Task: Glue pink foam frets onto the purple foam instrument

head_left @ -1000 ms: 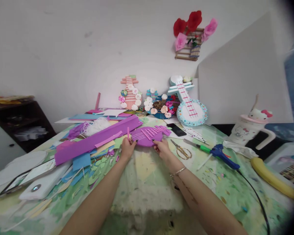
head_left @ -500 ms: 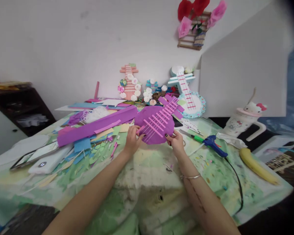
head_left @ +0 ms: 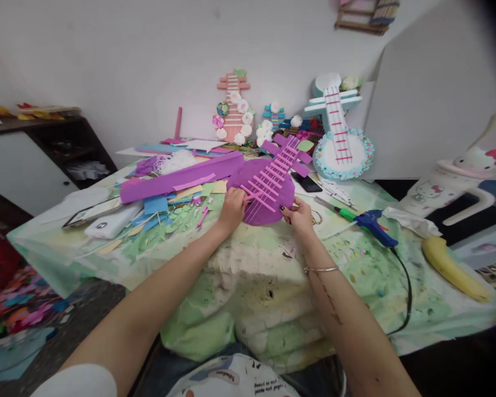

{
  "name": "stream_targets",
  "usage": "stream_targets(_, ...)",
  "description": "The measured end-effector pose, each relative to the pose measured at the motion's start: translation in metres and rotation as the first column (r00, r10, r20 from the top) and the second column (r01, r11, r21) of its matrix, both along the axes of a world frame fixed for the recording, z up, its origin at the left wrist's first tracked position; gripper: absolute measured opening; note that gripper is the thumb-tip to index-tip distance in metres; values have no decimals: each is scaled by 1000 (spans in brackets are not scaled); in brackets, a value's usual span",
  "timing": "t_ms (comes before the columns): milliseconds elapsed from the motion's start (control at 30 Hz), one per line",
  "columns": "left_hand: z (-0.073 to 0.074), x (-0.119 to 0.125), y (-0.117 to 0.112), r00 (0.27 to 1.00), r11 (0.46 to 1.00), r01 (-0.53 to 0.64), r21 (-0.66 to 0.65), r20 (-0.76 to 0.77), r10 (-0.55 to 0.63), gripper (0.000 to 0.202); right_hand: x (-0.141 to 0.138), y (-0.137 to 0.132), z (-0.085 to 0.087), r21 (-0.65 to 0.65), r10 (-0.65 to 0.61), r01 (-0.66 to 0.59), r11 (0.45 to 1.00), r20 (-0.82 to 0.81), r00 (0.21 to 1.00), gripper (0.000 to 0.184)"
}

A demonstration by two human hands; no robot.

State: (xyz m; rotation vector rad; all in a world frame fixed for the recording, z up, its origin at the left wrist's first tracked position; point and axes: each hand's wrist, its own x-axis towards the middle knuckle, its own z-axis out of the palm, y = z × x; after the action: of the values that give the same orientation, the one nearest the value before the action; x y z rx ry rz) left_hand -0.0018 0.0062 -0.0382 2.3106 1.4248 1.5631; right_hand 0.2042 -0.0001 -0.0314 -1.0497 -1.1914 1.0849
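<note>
A purple paper lute (head_left: 279,201) with white strings and pink crossbars is tilted over the table in front of me, its neck pointing up and right. My right hand (head_left: 300,216) pinches the lower right edge of its round body. At the lower left of the body, my left hand (head_left: 232,209) is closed on a thin pink paper strip (head_left: 256,194), which lies across the strings. The left fingertips are partly hidden behind the hand. A green paper leaf (head_left: 305,145) sits at the neck's top.
A blue glue gun (head_left: 374,226), a phone (head_left: 308,182) and a banana (head_left: 454,270) lie to the right, beside a white cup (head_left: 438,182). Paper scraps and a long purple strip (head_left: 182,179) cover the left side. Finished paper lutes (head_left: 343,146) lean at the back.
My view has tipped downward. My left hand has brought the pink strip from the lute's lower left edge inward over the strings. The right hand keeps its hold on the edge.
</note>
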Motion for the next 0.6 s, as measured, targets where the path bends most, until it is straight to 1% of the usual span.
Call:
stream_targets(133, 6, -6, 2, 1000, 1000, 2, -6, 23, -2, 24, 1, 2, -1, -5, -16, 16, 1000, -8, 1000, 37)
stream_targets(300, 19, -26, -8, 982, 997, -83, 6, 170, 80, 26, 1, 3, 1, -13, -42, 42, 999, -38, 998, 34)
stream_targets(367, 26, -36, -15, 960, 992, -128, 2, 251, 123, 26, 0, 1, 3, -16, -36, 35, 999, -52, 998, 34)
stream_targets(467, 34, -51, -25, 908, 982, -187, -15, 380, 178, 25, 0, 0, 6, -17, -20, 18, 1000, -74, 997, 34)
stream_targets(600, 36, -66, -39, 844, 973, -228, -39, 490, 217, 27, -1, -5, 8, -19, 14, -16, 1000, -105, 994, 36)
